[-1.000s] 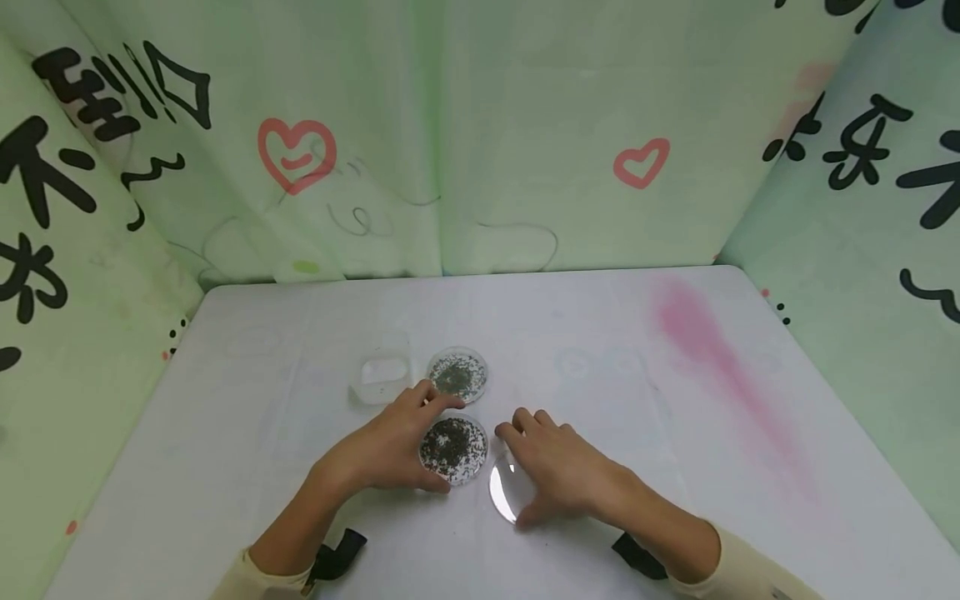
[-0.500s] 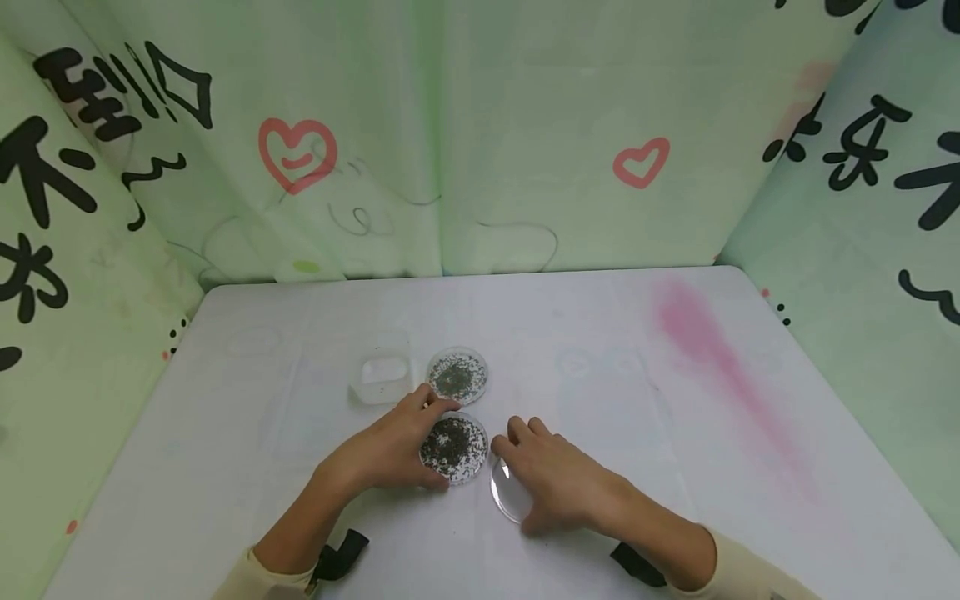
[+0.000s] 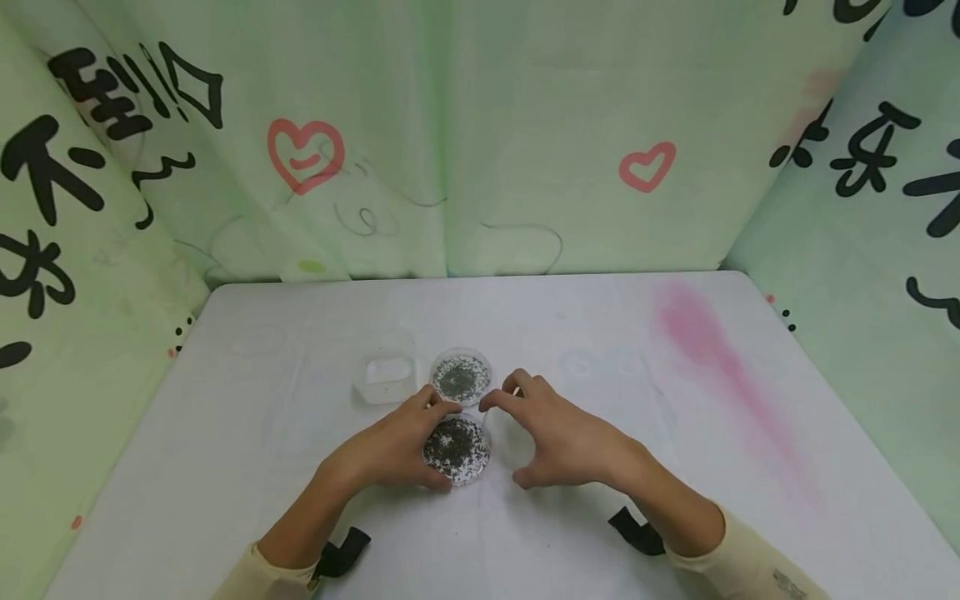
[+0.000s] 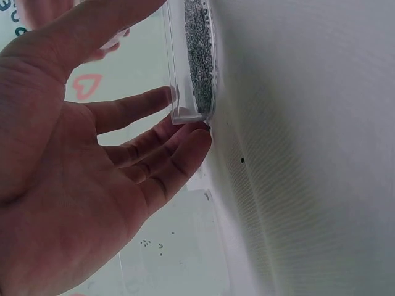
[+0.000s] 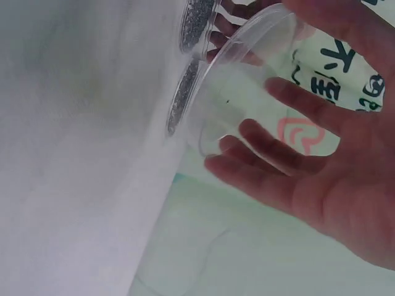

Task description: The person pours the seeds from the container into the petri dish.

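My left hand (image 3: pixel 393 446) grips the side of the near petri dish (image 3: pixel 457 450), thumb at its front and fingers behind. Dark small grains lie over its white-looking bottom; in the left wrist view the clear wall of this petri dish (image 4: pixel 200 68) stands on the table. To the right, my right hand (image 3: pixel 566 433) holds a clear round lid (image 5: pixel 247 92) by its rim between thumb and fingers. The lid is tilted and raised off the table, close beside the near dish. Behind that dish sits a second petri dish (image 3: pixel 461 379) with similar grains.
A clear plastic box (image 3: pixel 386 375) stands left of the far dish on the white tablecloth (image 3: pixel 300 333). Green curtains (image 3: pixel 517 100) with writing and hearts enclose the back and sides. A pink stain (image 3: pixel 712 358) marks the cloth at right.
My right hand has lifted the clear lid off the table and moved it forward, away from the body. The left hand and both petri dishes stay in place.
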Demonstrator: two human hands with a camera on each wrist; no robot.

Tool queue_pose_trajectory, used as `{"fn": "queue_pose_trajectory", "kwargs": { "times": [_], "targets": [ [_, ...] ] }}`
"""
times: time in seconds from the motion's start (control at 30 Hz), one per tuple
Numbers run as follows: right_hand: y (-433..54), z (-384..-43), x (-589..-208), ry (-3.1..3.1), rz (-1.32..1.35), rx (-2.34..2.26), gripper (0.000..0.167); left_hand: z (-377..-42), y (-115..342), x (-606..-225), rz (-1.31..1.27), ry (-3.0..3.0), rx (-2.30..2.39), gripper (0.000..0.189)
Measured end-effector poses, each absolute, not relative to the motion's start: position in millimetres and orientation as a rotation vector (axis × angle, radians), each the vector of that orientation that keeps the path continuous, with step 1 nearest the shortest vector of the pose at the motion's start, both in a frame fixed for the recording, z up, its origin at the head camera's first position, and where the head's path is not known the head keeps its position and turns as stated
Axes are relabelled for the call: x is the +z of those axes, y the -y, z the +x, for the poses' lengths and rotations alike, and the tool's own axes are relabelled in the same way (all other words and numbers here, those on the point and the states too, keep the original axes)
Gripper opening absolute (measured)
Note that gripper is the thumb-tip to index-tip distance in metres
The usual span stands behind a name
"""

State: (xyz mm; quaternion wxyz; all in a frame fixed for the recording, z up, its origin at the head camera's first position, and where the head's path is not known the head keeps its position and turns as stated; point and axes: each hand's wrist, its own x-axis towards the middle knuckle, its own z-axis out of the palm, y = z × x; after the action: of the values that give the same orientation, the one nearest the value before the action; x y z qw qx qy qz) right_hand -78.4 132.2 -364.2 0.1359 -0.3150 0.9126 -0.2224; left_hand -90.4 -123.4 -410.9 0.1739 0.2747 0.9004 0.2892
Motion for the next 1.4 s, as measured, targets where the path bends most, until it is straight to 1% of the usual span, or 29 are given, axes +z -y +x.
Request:
{"fn": "queue_pose_trajectory", "kwargs": {
  "times": [0.1,0.3,0.53,0.8,0.97,1.13,1.27,1.4],
  "targets": [
    [-128.1,-83.2,-366.1,-2.619,-0.924,-0.744,0.076,-90.7,124.0,-411.6,0.785,-2.55,0.823,0.092],
    [-119.3,-91.4,-378.7,-2.585,-1.032,-0.933,0.078,-90.7,125.5,-412.3,0.805,-2.556,0.807,0.092],
    [-117.9,-98.2,-383.1,-2.543,-1.153,-1.165,0.074,-92.0,126.0,-413.4,0.815,-2.557,0.811,0.093],
    [-117.3,-101.3,-390.2,-2.388,-1.113,-1.36,0.071,-92.4,128.6,-409.4,0.868,-2.589,0.793,0.096],
    [-115.3,-102.3,-394.0,-2.347,-1.107,-1.418,0.073,-92.5,130.4,-404.9,0.866,-2.602,0.925,0.096],
    [-113.7,-102.0,-393.8,-2.345,-1.097,-1.433,0.075,-93.8,132.0,-402.3,0.876,-2.605,1.04,0.092],
    [-112.9,-101.7,-393.1,-2.385,-1.095,-1.403,0.073,-94.5,134.1,-399.5,0.901,-2.618,1.061,0.089],
    [-112.3,-101.7,-391.8,-2.425,-1.104,-1.353,0.075,-94.4,136.3,-395.5,0.888,-2.65,1.02,0.09]
  ]
}}
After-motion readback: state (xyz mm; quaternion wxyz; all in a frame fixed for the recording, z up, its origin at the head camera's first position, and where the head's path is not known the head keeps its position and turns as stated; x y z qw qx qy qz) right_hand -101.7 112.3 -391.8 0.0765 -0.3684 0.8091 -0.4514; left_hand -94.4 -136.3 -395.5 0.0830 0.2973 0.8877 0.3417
